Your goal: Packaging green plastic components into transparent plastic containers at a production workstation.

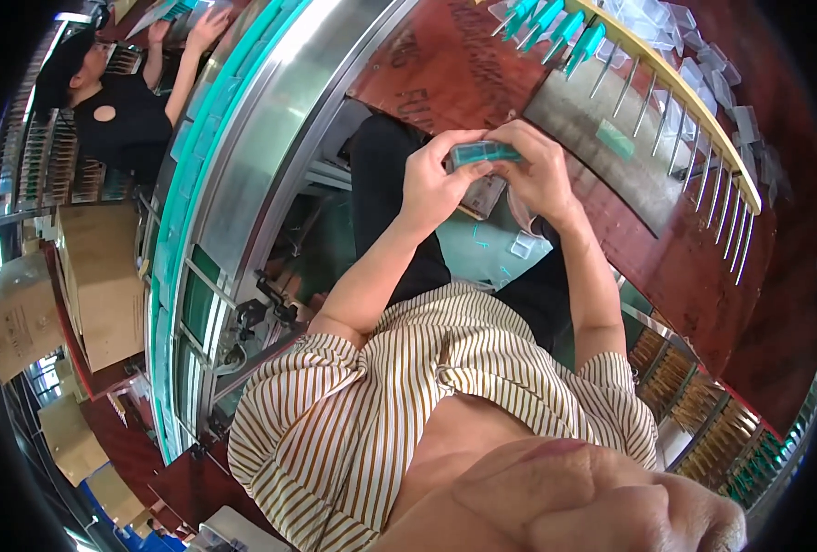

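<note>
Head camera: how are the two arms carried?

Both elbows are bent. The left forearm (371, 276) slants up and to the right, the right forearm (592, 276) rises and leans inward, and the hands come together above the lap, fingers curled.

And their grip?

Each one is grasping an end of a small teal case (484, 154). The left hand (431, 184) arches its index finger over the far side, with the thumb along the near side; the right hand (539, 170) folds its fingers over the other end. I cannot tell whether the case is fully closed, since fingers cover part of it.

Where exactly is the case?

Between the hands, near the edge of the red-brown table (666, 267), with dark trousers (385, 175) below.

What crowds the space around?

On the right, a yellow bar (703, 106) with a row of metal pins curves across the table; teal pieces (542, 28) sit at its far end. Clear plastic cases (703, 64) are heaped behind it. A grey sheet (579, 101) lies near the right hand, bearing a pale green piece (615, 140).

And to the left?

A conveyor with a metal rail (279, 92), running between this person and a co-worker (123, 120) in black. Cardboard boxes (104, 290) stand beyond it.
</note>
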The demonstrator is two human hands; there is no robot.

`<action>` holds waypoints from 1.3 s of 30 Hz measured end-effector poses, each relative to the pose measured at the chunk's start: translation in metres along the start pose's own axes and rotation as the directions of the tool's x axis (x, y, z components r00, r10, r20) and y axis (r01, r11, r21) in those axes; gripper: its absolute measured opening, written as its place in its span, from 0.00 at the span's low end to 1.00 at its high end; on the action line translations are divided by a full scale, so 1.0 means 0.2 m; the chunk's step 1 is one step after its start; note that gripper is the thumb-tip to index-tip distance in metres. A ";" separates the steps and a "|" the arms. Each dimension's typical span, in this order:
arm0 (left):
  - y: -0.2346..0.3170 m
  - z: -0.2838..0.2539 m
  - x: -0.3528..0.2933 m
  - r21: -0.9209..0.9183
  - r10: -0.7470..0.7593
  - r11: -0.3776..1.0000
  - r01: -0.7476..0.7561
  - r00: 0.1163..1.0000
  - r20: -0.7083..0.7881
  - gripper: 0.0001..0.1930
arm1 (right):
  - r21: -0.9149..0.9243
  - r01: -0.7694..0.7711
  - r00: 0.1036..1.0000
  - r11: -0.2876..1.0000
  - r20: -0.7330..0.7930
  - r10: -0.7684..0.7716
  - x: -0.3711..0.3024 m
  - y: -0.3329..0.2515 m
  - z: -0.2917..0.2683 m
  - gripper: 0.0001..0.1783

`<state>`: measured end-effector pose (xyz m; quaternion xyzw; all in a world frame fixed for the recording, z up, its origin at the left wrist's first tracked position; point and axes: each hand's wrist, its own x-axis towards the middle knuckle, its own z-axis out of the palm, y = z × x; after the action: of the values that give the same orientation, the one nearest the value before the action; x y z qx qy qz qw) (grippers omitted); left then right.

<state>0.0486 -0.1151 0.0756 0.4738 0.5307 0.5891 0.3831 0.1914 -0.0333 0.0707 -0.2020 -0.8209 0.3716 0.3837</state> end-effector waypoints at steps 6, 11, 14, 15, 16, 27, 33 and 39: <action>-0.03 -0.33 0.01 0.405 0.297 0.892 -0.201 0.936 -0.189 0.15 | -0.064 0.042 0.999 0.997 0.012 -0.041 0.15 -0.08 0.30 0.34; 0.03 -0.76 0.04 0.763 0.549 0.636 -0.119 0.764 -0.339 0.14 | 0.231 -0.312 0.944 0.922 0.184 0.274 0.01 0.15 0.23 0.31; 0.04 -1.08 -0.01 0.879 0.631 0.476 -0.018 0.704 -0.328 0.15 | 0.185 -0.284 0.933 0.941 0.281 0.226 0.03 0.15 0.24 0.23; -0.02 -1.20 -0.04 0.900 0.588 0.432 0.060 0.738 -0.331 0.15 | 0.141 -0.231 0.942 0.963 0.278 0.185 0.05 0.14 0.25 0.20; -0.06 -1.30 -0.08 0.915 0.540 0.383 0.130 0.772 -0.336 0.15 | 0.156 -0.224 0.939 0.962 0.299 0.171 0.05 0.14 0.27 0.20; 0.10 -1.46 0.03 0.845 0.270 0.276 0.458 0.807 -0.525 0.35 | 0.280 -0.297 0.939 0.913 0.257 0.226 0.06 0.19 0.25 0.13; 0.37 -1.71 0.08 0.819 0.129 0.287 0.497 0.827 -0.547 0.30 | 0.229 -0.281 0.947 0.932 0.225 0.230 0.05 0.17 0.24 0.12; 0.16 -1.92 0.25 0.894 -0.018 0.204 0.399 0.914 -0.405 0.32 | 0.202 -0.254 0.953 0.946 0.219 0.209 0.04 0.19 0.25 0.11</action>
<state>-0.3328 -0.1729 0.1197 0.4321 0.8906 0.1418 -0.0018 0.1499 -0.0269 0.0238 -0.2150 -0.7768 0.5238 0.2757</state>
